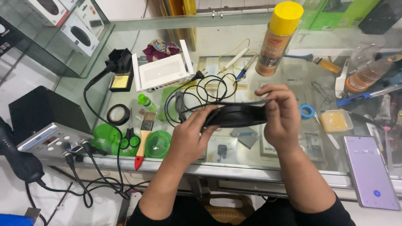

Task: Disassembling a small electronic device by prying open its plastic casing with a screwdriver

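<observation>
I hold a flat black plastic part [236, 116] with rounded edges above the glass tabletop [234, 167]. My left hand [190, 136] keeps its grip clenched on one end, and my right hand [280, 115] pinches the other. A thin black cable [197, 90] loops just behind, near the white router [161, 73].

Work surface: glass-topped counter [234, 46] with a metal front edge; shelf space shows through the glass.
Side furniture: glass display case [50, 50] at the far left, set at an angle to the counter.
Floor: pale, smooth surface [16, 79] at the left, beneath and beside the case.
Under the counter: woven seat [228, 211] partly in view.
Light: bright and even, with soft reflections on the glass.
</observation>
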